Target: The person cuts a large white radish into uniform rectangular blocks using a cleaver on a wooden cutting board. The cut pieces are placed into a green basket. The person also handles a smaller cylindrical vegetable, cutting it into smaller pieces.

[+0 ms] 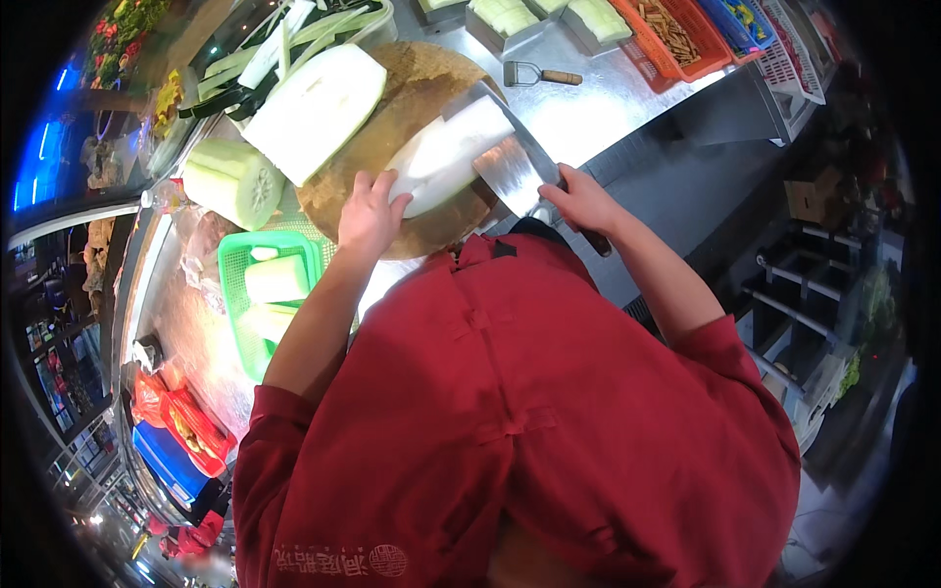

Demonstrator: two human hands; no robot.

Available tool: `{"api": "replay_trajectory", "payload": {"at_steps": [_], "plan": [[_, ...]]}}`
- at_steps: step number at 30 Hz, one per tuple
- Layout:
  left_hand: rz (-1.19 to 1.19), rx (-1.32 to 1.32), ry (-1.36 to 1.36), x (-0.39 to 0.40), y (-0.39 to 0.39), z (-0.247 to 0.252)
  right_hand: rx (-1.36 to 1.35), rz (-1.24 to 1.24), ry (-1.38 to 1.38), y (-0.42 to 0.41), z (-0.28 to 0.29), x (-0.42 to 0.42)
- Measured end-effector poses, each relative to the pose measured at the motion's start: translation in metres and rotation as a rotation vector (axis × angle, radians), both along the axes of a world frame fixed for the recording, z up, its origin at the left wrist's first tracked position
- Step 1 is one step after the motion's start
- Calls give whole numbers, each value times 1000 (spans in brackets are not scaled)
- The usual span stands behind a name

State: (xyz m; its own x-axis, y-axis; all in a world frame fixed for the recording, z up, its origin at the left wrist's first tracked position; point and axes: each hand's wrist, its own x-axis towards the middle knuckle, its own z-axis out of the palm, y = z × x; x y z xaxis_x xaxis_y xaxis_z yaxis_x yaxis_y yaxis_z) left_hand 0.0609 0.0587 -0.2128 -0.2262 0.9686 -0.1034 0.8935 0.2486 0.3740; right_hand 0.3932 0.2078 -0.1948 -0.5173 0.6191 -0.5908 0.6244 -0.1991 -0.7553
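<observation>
A peeled white winter melon piece point(448, 158) lies on a round wooden chopping block point(412, 81). My left hand point(373, 212) holds its near left end, thumb and fingers against the flesh. In my right hand point(584, 198) is a cleaver point(507, 173), gripped where the dark handle meets the blade. The broad blade is at the right end of the piece; whether it cuts into the flesh I cannot tell. Beyond my left hand, a larger peeled melon slab point(316, 114) overlaps the block's left edge. An unpeeled-looking melon chunk point(234, 182) with a seedy cut face sits farther left.
Green melon peelings point(294, 44) heap behind the slab. A green basket point(234, 294) with melon pieces stands by my left forearm. A wooden-handled peeler point(542, 75) lies beyond the block, near metal trays of cut melon point(503, 16) and an orange basket point(680, 37).
</observation>
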Motion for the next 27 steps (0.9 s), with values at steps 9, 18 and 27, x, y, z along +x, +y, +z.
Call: {"api": "replay_trajectory", "payload": {"at_steps": [9, 18, 27], "plan": [[79, -18, -29, 5, -3, 2, 45, 80, -17, -4, 2, -40], [184, 33, -44, 10, -10, 1, 99, 235, 27, -12, -5, -64], [158, -69, 36, 8, -4, 7, 91, 403, -108, -29, 6, -46]]}}
